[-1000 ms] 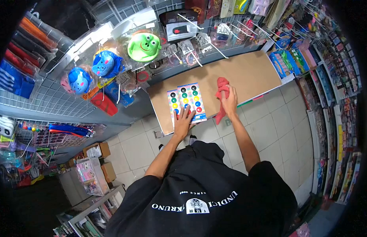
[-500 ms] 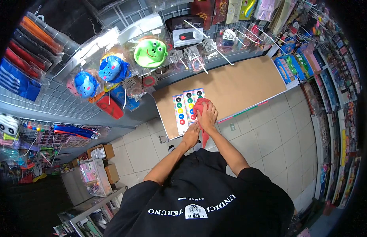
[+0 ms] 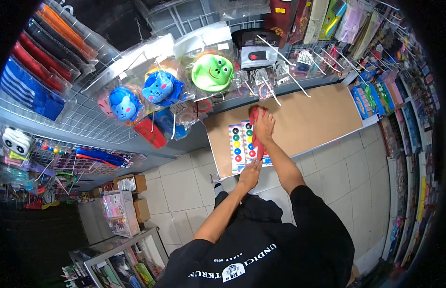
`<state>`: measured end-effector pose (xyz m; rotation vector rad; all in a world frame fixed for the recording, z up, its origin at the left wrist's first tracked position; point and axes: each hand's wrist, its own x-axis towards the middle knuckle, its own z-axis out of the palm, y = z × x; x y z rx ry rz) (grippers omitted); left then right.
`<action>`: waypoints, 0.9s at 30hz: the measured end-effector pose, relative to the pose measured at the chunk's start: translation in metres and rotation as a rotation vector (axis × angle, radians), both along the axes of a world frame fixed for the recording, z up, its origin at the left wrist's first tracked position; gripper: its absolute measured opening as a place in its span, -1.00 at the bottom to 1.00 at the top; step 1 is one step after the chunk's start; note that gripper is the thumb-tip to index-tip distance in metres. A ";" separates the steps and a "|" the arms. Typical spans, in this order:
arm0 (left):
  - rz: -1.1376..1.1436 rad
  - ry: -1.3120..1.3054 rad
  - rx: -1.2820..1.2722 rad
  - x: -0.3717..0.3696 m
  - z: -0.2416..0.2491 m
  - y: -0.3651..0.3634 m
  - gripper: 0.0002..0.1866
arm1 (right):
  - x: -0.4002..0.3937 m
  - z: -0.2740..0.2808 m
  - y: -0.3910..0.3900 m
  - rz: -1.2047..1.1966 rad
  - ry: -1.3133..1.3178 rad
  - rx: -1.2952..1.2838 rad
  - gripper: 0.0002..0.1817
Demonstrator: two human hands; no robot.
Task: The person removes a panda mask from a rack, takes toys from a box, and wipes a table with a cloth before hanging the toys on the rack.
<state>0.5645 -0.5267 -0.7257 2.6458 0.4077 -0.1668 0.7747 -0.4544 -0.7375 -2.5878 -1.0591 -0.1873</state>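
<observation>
My right hand presses a red cloth onto the upper part of a striped card with round magnets. The cloth hangs down over that card's right side. Beside it on the left lies a second striped card, with a column of black, green, yellow, blue and red round pieces. My left hand rests at the lower edge of the cards, fingers stretched forward and touching there. Both cards lie flat on a brown board-topped table. The cloth and right hand hide part of the right card.
Packaged plush pouches, one a green frog face, hang from a wire grid beyond the table. Colourful boxed goods stand at the table's right end. Packed shelves line the right side, and a glass case stands lower left.
My right hand has moved the red cloth up to the top of the right card. My left hand stays by the lower edge. The whole view has shifted a little.
</observation>
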 end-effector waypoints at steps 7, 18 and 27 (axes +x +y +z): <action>0.027 -0.135 0.002 -0.017 0.017 -0.001 -0.19 | 0.030 0.044 -0.019 -0.134 0.208 0.521 -0.46; 0.083 -0.071 0.073 -0.034 0.002 -0.014 -0.44 | -0.126 0.021 -0.088 0.101 0.279 0.155 -0.18; -0.011 0.027 0.230 -0.027 0.011 -0.017 -0.40 | -0.113 0.003 -0.053 0.048 0.149 0.109 -0.11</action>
